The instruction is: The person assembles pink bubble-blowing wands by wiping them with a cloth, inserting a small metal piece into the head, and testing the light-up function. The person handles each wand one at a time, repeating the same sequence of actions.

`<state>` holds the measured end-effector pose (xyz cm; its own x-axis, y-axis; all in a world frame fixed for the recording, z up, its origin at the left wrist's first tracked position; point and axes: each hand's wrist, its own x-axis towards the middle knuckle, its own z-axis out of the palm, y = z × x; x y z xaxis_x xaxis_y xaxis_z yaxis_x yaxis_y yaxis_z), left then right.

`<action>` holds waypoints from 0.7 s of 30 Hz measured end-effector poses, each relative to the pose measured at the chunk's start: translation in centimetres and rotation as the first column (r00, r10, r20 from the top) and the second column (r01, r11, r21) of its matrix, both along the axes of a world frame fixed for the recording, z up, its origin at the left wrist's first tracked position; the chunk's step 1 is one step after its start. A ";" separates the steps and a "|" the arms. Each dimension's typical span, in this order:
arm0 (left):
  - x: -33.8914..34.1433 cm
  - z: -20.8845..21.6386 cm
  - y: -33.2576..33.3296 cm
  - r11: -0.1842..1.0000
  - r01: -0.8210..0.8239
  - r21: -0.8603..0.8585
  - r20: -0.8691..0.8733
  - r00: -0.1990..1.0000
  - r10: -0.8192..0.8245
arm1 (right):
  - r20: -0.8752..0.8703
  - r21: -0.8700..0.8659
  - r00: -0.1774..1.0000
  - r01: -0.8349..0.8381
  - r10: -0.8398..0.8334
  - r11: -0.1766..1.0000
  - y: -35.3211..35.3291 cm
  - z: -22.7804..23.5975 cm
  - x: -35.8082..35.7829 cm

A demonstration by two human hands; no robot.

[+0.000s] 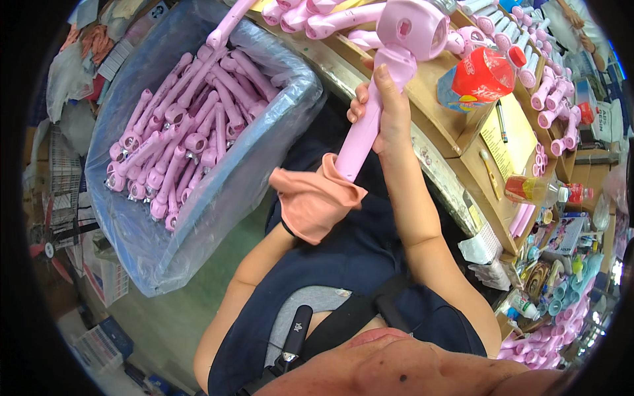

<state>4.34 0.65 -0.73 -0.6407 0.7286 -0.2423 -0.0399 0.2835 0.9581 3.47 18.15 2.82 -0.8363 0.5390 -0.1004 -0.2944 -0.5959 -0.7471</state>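
My right hand [391,115] is wrapped round the neck of a pink plastic appliance [360,142] with a long handle and a bulky rounded head. The appliance is tilted, its head up by the table and its handle end down toward my body. An orange cloth [317,204] bunches round that lower end. Under the cloth is my left hand, closed about the handle through it; its fingers are hidden. In the head's side a small dark reddish opening shows.
At left stands a large bin lined with blue plastic [198,228], holding many similar pink pieces [165,145]. The table at right carries cardboard trays [429,125], a red-labelled bottle [479,79], a second bottle [531,190], a yellow sheet with a pen [502,122] and more pink pieces.
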 end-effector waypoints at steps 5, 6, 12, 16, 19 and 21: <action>-0.5 1.5 -0.5 0.877 0.176 -0.447 -0.851 0.218 -0.477 | -0.193 -0.270 0.973 -0.179 0.129 0.946 0.4 -0.8 -0.5; -0.8 1.4 -0.4 0.802 0.178 -0.570 -0.809 0.044 -0.586 | -0.229 -0.301 0.966 -0.188 0.120 0.935 0.4 -1.0 -0.7; -1.9 -1.5 -0.2 0.907 0.384 0.171 -0.617 0.760 -0.206 | -0.128 -0.186 0.990 -0.082 0.058 0.979 1.2 -0.2 -0.3; -3.3 -2.7 0.0 0.798 -0.238 0.553 0.762 0.532 -0.369 | 0.279 0.352 0.956 -0.193 0.094 0.916 1.7 0.9 2.9; -5.9 -1.0 -0.3 0.631 -0.481 0.609 0.783 0.496 -0.377 | 0.379 0.523 0.903 -0.389 0.203 0.759 -1.4 -0.3 5.3; -8.5 1.2 -0.5 0.586 -0.515 0.625 0.776 0.485 -0.403 | 0.442 0.794 0.890 -0.446 0.112 0.413 -4.1 -1.7 6.1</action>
<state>-4.20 0.14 0.45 -0.5146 0.8553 -0.0603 -0.8427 -0.4915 0.2198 9.54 14.07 1.12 -0.9753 0.2201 0.0164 0.0741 0.3963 -0.9151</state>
